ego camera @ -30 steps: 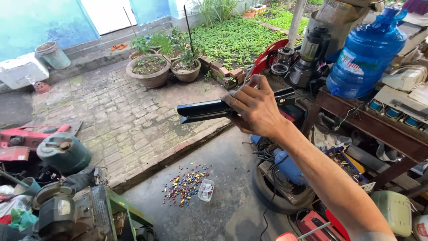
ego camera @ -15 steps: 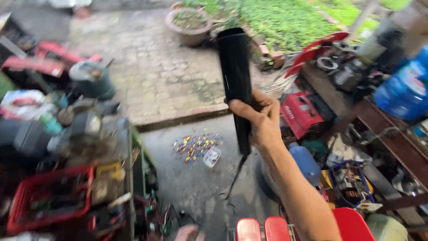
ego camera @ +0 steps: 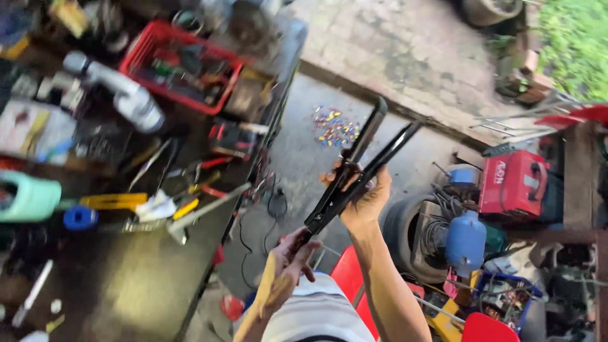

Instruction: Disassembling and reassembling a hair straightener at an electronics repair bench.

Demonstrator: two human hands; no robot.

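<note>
— Above the concrete floor [ego camera: 304, 158], roughly mid-frame, I see a long black tool [ego camera: 354, 177] held up in the air, two slim arms spreading apart toward the top and joining at a darker lower end. What do you make of the hands?

— My read: the right hand [ego camera: 364, 193] is wrapped around the tool near its middle, fingers curled and closed on it. The left hand [ego camera: 294, 253] sits at the lower end, fingers loosely bent and partly spread; I cannot tell whether it truly grips that end or only touches it (motion blur smears the fingertips).

— Can you say what kind of tool it is?

— No. Its lower end is hidden behind the left hand, and the whole frame is soft.

— And the surroundings?

— On the left, a dark desk [ego camera: 126, 285] crowded with clutter: a red crate [ego camera: 180, 66] of blurred parts, a white pipe piece [ego camera: 123, 95], a pale green container [ego camera: 28, 197] cut off by the frame edge, a yellow strip [ego camera: 111, 201]. Most small items there are too smeared to name. On the floor beyond the tool lies a scatter of small coloured bits [ego camera: 335, 126]. To the right stand a red machine [ego camera: 514, 183] and a blue tank [ego camera: 465, 240], partly hidden among wires. A red stool [ego camera: 348, 275] peeks out between my forearms.
</note>
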